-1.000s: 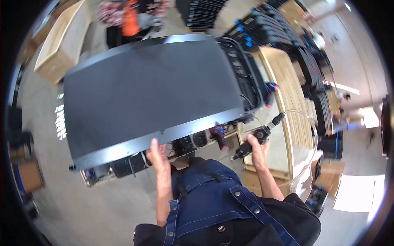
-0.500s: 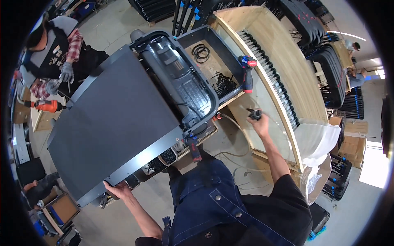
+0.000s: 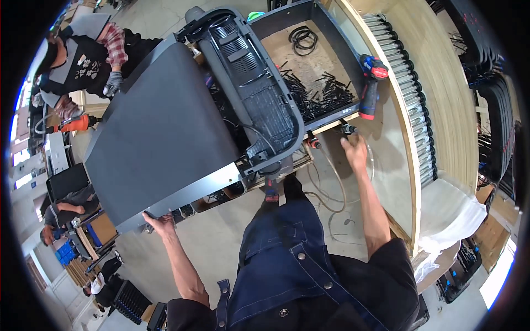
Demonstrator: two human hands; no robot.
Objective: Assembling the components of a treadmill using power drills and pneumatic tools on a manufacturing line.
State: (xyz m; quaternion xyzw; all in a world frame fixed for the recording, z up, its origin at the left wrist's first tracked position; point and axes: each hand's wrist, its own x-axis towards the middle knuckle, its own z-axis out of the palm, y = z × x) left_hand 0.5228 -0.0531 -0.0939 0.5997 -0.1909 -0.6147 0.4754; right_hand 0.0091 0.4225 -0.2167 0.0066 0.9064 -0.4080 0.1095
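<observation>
A treadmill deck (image 3: 165, 132) with a dark belt and a metal side rail lies tilted in front of me, its black motor housing (image 3: 248, 83) at the right end. My left hand (image 3: 160, 223) grips the near edge of that rail, fingers partly hidden beneath it. To the right, my right hand (image 3: 356, 154) is open, thumb and fingers apart, just below a dark handheld driver (image 3: 349, 129) at the front edge of a grey tray (image 3: 331, 117). Whether a fingertip still touches the driver, I cannot tell. Inside the tray are black screws (image 3: 326, 94) and a coiled black cord (image 3: 303, 41).
A red and black cordless drill (image 3: 372, 85) stands at the tray's right corner, beside a wooden crate (image 3: 411, 127) lined with metal rods. Across the deck, a co-worker's gloved hand (image 3: 113, 83) is near its far edge, by an orange power tool (image 3: 77, 124). A hose (image 3: 342, 193) hangs below the tray.
My right hand has carried the driver up to the tray's front edge and loosened its fingers. The view has shifted. The co-worker's gloved hand is now closer to the deck.
</observation>
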